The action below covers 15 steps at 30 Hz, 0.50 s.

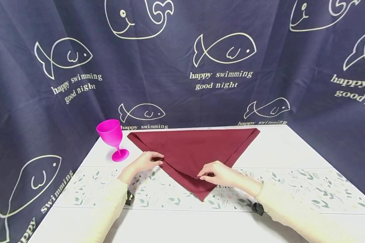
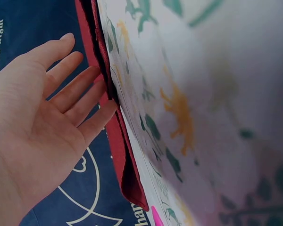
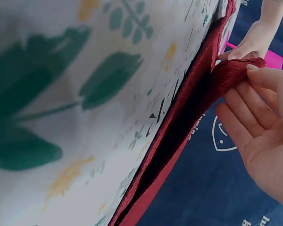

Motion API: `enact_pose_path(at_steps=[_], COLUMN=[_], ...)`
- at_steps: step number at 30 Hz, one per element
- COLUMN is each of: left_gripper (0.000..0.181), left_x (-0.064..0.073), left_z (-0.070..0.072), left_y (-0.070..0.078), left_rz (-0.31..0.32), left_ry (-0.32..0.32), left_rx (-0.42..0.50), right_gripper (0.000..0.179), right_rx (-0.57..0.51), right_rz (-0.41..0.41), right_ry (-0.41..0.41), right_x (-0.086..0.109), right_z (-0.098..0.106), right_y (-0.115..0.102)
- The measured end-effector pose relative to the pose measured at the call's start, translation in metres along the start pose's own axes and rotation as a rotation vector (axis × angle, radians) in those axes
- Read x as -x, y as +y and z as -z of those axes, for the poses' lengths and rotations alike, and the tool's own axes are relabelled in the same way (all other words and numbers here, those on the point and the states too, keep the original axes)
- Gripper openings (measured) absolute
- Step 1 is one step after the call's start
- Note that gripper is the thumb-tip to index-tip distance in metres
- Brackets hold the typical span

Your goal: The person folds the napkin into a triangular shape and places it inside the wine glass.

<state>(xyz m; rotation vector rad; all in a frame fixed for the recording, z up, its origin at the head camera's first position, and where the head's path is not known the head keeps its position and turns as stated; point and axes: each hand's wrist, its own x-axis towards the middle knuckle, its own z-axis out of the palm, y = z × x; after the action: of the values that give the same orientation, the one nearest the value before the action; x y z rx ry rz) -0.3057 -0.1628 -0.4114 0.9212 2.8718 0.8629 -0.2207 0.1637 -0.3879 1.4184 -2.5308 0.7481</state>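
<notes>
A dark red cloth napkin [image 1: 197, 145] lies on the table, folded into a triangle with its point towards me. Its top layer is set back from the lower one at this corner. My right hand [image 1: 220, 173] pinches the top layer's edge between thumb and fingers; in the right wrist view that layer is lifted, with a dark gap beneath it. At the napkin's left edge is my left hand [image 1: 144, 162]. In the left wrist view its fingers [image 2: 80, 87] are loosely extended, the fingertips right at the folded edge.
A bright pink goblet [image 1: 110, 133] stands upright on the table, left of the napkin. Under the napkin runs a leaf-patterned band [image 1: 292, 189] across the white table [image 1: 280, 148]. Dark blue curtains [image 1: 170, 84] with fish drawings hang behind and at both sides.
</notes>
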Motion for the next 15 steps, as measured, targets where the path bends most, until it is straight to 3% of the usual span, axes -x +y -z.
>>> enact_pose_path(at_steps=[15], left_gripper=[0.026], left_x=[0.001], left_z=[0.0], left_y=[-0.001], left_rz=[0.006], left_ry=[-0.006], left_rx=[0.01], right_gripper=[0.012], right_rx=[-0.031], right_rz=[0.026], right_ry=[-0.021], right_x=[0.011], right_z=[-0.006], right_y=[-0.003])
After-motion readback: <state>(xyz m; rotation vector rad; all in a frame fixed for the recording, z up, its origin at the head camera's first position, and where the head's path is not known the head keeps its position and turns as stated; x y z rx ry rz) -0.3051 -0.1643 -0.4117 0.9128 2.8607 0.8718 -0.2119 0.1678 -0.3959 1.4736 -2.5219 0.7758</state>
